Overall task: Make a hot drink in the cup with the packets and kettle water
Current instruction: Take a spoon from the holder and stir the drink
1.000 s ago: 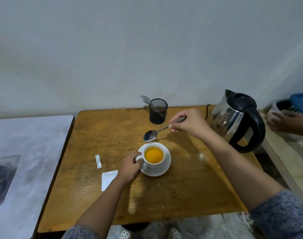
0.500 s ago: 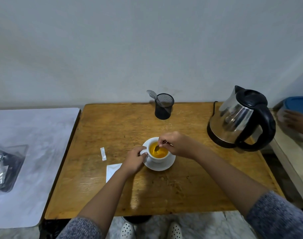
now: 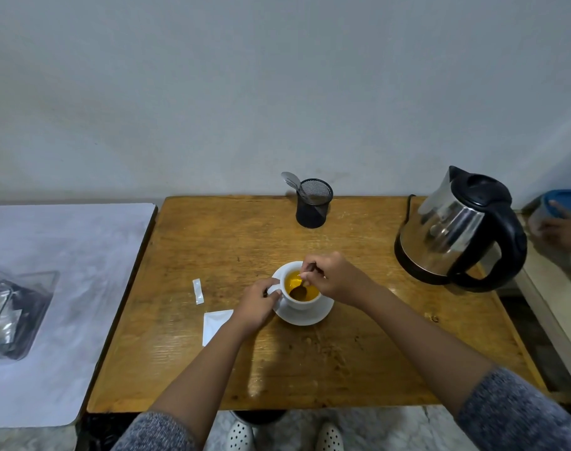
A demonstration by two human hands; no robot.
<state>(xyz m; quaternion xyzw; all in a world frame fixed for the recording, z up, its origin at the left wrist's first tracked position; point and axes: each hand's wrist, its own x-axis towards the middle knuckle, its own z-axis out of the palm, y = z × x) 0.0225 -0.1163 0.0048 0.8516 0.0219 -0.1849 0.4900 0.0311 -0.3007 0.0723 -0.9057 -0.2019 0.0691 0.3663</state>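
Head view, nearest first: my left hand (image 3: pixel 256 304) is clenched around the handle of the white cup (image 3: pixel 302 289), pinning it on its saucer (image 3: pixel 305 315) near the middle of the wooden table (image 3: pixel 310 362). My right hand (image 3: pixel 336 278) pinches the handle of the spoon (image 3: pixel 299 290), whose bowl sits in the orange drink.

From here I judge the main risk to be slopping. The liquid looks fairly high in the cup, so a brisk stir, or the spoon knocking the rim, could throw hot drink onto the saucer or over my left fingers, which lie right against the cup wall. If that hand lets go, the cup might skate on the saucer. Undissolved powder left at the bottom would be the quieter failure; I cannot tell from here whether any remains.

Just left of the cup lie a torn white packet (image 3: pixel 216 323) and a slim sachet (image 3: pixel 198 291), both flat on the wood. Farther back stands the mesh holder (image 3: pixel 313 205) with another spoon in it, and the kettle (image 3: pixel 456 229) sits well apart at the right rear.

Compared with a second ago, the spoon has come down from above the far rim into the liquid, and my right hand now hangs over the cup. The left grip is unchanged.
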